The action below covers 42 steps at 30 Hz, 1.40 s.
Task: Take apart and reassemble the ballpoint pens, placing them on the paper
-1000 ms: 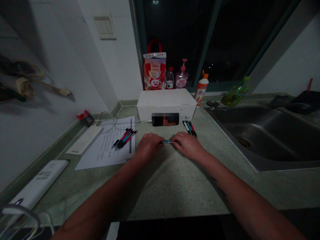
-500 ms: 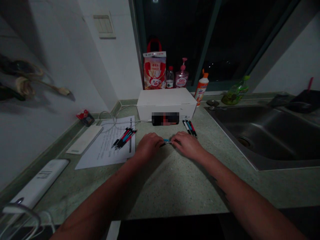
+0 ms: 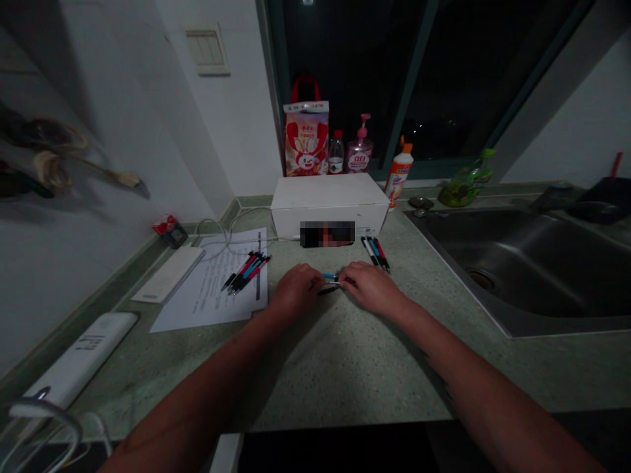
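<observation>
Between my two hands, low over the counter, are small pen parts: a blue piece (image 3: 329,276), a thin pale rod (image 3: 332,283) and a black piece (image 3: 327,290). My left hand (image 3: 296,289) is closed in a pinch at the left end of the parts. From the other side my right hand (image 3: 371,284) pinches the pale rod's right end. Fingers cover the ends, so how the parts join is hidden. A row of pens (image 3: 375,253) lies just beyond my right hand. To the left, a pile of pens (image 3: 246,270) rests on printed paper (image 3: 207,302).
A white box (image 3: 328,194) stands behind a phone (image 3: 326,234) with a cable. Bottles and a bag (image 3: 306,141) line the window sill. The sink (image 3: 542,263) is at the right. A white power strip (image 3: 83,355) and a flat white device (image 3: 170,274) lie left.
My hands have moved slightly apart, and the black piece shows more clearly beneath the pale rod. The pens on the paper and in the row stay put.
</observation>
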{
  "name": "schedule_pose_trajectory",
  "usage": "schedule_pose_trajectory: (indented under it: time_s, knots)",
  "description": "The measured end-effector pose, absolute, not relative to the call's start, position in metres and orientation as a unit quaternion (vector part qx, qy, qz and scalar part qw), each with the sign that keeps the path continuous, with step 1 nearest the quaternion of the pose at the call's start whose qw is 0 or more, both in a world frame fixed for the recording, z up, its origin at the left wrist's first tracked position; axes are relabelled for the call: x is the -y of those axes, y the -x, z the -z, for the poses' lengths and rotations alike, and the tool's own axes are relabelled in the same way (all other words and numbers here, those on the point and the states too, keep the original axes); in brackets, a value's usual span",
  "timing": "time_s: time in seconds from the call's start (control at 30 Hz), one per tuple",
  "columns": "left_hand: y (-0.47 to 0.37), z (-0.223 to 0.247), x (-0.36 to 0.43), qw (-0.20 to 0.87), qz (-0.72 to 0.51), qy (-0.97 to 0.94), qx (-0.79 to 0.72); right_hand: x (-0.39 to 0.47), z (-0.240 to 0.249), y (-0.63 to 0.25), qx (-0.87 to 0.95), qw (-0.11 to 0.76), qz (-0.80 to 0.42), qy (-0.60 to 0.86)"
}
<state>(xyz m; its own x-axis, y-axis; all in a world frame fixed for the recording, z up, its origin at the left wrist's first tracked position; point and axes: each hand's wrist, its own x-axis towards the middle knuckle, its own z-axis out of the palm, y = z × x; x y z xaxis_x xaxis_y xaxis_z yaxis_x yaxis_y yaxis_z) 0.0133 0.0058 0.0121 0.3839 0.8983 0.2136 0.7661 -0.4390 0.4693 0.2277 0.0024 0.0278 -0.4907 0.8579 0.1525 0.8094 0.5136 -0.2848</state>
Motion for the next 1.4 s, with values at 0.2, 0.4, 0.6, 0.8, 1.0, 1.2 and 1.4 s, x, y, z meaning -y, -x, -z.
schedule_pose_trajectory:
  time_s: [0.2, 0.4, 0.6, 0.8, 1.0, 1.2, 1.4]
  knots:
    - [-0.007, -0.007, -0.011, 0.132, -0.229, -0.792, -0.55, -0.004, -0.034, -0.233, 0.847, 0.087, -0.061, 0.521]
    - [-0.008, 0.006, -0.019, 0.143, -0.223, -0.779, -0.568, -0.003, -0.033, -0.229, 0.857, 0.065, -0.052, 0.509]
    - [-0.013, -0.004, -0.013, 0.135, -0.204, -0.784, -0.571, -0.005, -0.025, -0.228, 0.854, 0.097, -0.064, 0.507]
    - [-0.013, -0.023, 0.007, 0.152, -0.158, -0.826, -0.52, -0.004, -0.025, -0.229, 0.853, 0.15, -0.099, 0.489]
    - [-0.015, -0.021, 0.01, 0.116, -0.127, -0.85, -0.497, -0.001, -0.021, -0.225, 0.878, 0.143, -0.131, 0.438]
    - [-0.016, -0.017, 0.008, 0.106, -0.129, -0.85, -0.499, -0.002, -0.018, -0.223, 0.878, 0.135, -0.126, 0.441]
    - [-0.017, -0.021, 0.007, 0.145, -0.175, -0.834, -0.502, -0.002, -0.018, -0.222, 0.876, 0.141, -0.117, 0.446]
